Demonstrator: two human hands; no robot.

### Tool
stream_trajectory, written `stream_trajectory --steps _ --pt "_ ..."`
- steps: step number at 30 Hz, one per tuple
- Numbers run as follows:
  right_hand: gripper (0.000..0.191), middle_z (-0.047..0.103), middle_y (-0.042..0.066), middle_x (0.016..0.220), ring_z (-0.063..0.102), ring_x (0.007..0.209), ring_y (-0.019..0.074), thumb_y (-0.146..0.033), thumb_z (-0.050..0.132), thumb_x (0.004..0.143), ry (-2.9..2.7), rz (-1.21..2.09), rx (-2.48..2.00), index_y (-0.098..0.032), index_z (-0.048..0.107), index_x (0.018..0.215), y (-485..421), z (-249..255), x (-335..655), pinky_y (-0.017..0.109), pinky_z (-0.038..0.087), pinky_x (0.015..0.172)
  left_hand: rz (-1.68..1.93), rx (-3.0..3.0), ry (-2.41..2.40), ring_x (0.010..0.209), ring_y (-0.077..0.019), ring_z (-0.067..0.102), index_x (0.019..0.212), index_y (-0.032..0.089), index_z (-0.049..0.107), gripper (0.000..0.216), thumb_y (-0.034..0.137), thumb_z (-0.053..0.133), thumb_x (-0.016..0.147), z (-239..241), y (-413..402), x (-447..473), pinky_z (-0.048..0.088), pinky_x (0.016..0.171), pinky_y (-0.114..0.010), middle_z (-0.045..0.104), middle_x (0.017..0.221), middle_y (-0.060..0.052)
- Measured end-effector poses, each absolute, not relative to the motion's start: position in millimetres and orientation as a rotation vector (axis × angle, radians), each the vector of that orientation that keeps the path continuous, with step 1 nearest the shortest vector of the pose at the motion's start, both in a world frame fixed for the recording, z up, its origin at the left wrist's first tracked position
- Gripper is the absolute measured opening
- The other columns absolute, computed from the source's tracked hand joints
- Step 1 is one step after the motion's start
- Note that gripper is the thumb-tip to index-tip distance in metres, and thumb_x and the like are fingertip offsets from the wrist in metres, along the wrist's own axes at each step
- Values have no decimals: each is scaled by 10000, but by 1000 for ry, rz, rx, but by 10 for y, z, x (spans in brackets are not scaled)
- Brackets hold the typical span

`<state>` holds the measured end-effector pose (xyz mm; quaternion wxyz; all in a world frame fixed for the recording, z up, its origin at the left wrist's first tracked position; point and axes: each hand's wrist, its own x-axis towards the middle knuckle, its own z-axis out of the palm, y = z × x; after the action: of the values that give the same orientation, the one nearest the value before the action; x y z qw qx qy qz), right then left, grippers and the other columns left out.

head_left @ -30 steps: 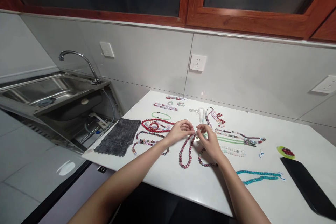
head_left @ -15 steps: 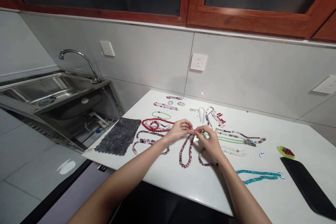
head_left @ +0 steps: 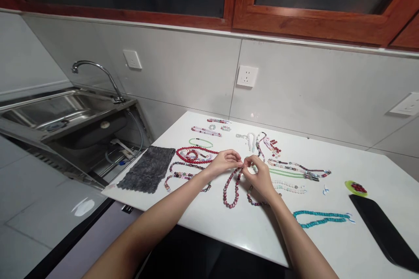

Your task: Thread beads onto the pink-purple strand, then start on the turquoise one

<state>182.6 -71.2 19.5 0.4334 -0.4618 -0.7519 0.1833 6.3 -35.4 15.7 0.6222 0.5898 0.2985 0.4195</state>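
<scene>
A dark red beaded necklace (head_left: 231,204) hangs in a narrow loop toward me, its lower end by the white counter (head_left: 209,222). Both its ends run up to my fingertips. My left hand (head_left: 225,162) pinches the top of the strand from the left. My right hand (head_left: 260,174) is closed at the same spot, thumb and index finger pressed together; the cord ends there are too small to make out. Partly behind my right wrist lies a dark beaded bracelet (head_left: 253,201). Left of the hands, a bright red bead necklace (head_left: 182,157) surrounds smaller strands.
A dark grey cloth (head_left: 149,170) lies at the counter's left end, beside a steel sink (head_left: 65,109). Turquoise beads (head_left: 322,218), a green dish (head_left: 350,187) of red beads and a black tray-like slab (head_left: 382,231) lie right. Green strands (head_left: 288,174) lie behind my right hand.
My right hand's fingers have curled in and shifted slightly at the necklace's top. My left hand stays nearly still, and the necklace loop has hardly moved.
</scene>
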Motion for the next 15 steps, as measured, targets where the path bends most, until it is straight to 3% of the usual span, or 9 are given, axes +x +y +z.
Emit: stream_trajectory --steps 15 --pt "48 543 15 780 492 737 176 -186 492 818 -1916 382 -1152 -219 481 784 -710 110 1775 305 405 714 946 1145 670 839 -152 635 877 143 651 311 290 799 646 38 -307 63 468 801 -270 660 870 -63"
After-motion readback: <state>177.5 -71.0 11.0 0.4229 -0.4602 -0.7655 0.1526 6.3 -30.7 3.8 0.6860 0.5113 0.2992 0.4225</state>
